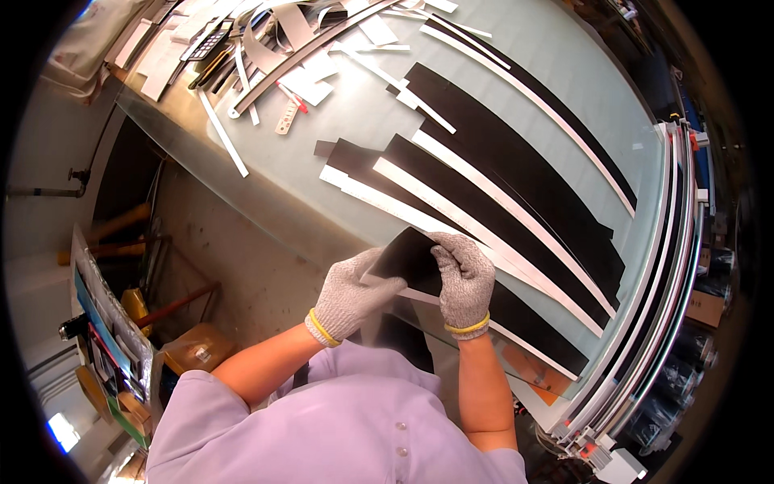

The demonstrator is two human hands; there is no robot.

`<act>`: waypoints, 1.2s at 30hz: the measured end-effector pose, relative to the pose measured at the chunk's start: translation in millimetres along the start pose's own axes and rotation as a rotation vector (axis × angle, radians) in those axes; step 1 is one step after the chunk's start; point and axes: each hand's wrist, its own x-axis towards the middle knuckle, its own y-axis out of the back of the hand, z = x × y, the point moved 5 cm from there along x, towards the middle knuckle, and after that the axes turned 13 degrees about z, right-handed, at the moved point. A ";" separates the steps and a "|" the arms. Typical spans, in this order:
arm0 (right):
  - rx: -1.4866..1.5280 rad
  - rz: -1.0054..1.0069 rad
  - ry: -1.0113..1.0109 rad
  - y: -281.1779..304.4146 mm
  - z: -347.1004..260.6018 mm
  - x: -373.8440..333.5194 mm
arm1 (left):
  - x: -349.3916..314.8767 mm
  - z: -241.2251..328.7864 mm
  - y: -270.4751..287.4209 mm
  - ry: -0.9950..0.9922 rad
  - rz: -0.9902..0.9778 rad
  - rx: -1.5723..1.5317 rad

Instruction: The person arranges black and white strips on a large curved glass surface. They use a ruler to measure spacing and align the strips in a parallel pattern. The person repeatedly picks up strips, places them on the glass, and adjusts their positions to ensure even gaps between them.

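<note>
Both my hands wear grey knit gloves with yellow cuffs. Between them, at the table's near edge, is a small black sheet (409, 256), bent or tilted upward. My left hand (345, 297) grips its left side, thumb lying across the front. At its right side, my right hand (466, 278) has curled fingers closed on the sheet. A pale edge shows under the sheet; I cannot tell whether it belongs to it. Just beyond my hands, long black strips (492, 226) lie fanned out with white strips (516, 230) between and over them.
The wide glass-topped table (266, 161) carries a curved-looking metal bar (314, 52), white offcuts (310, 85), a calculator (211, 40) and a small red-tipped tool (294, 98) at far left. A long rail machine (673, 266) borders the right side. Panels (109, 315) lean at left.
</note>
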 end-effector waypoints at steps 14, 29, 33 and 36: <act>0.016 -0.075 -0.072 -4.7 6.0 13.7 | 9.6 -6.1 16.3 -0.060 -0.119 0.115; 0.267 -0.389 -0.425 -10.3 25.0 36.5 | 12.9 -17.0 20.5 -0.149 -0.135 0.058; 0.352 -0.447 -0.539 -13.6 36.1 36.7 | 10.7 -11.4 15.9 -0.028 -0.153 -0.045; 0.476 -0.454 -0.579 -17.4 46.0 36.0 | 11.2 -7.5 12.7 -0.018 -0.160 -0.058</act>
